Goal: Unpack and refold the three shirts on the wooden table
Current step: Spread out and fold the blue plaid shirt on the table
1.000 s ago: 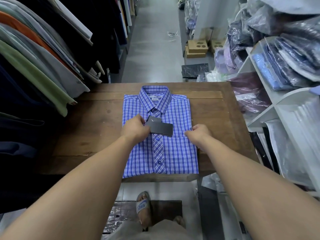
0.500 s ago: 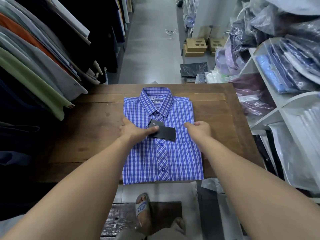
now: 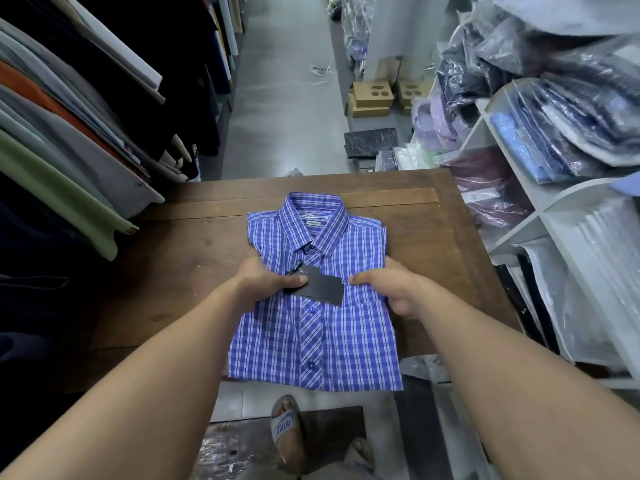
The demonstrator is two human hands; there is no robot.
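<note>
Left hand [image 3: 266,282] and right hand [image 3: 391,289] are gripping the shirt [image 3: 318,341] by its sides — no longer resting on top — and drawing it off the table [image 3: 173,271]; this fold seems done.

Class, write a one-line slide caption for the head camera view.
Left hand and right hand grip a folded blue checked shirt at a wooden table.

hanging garments [image 3: 69,140] left; bagged shirts [image 3: 571,133] on white shelves [image 3: 526,209] right; cardboard boxes [image 3: 372,98] on floor
</note>
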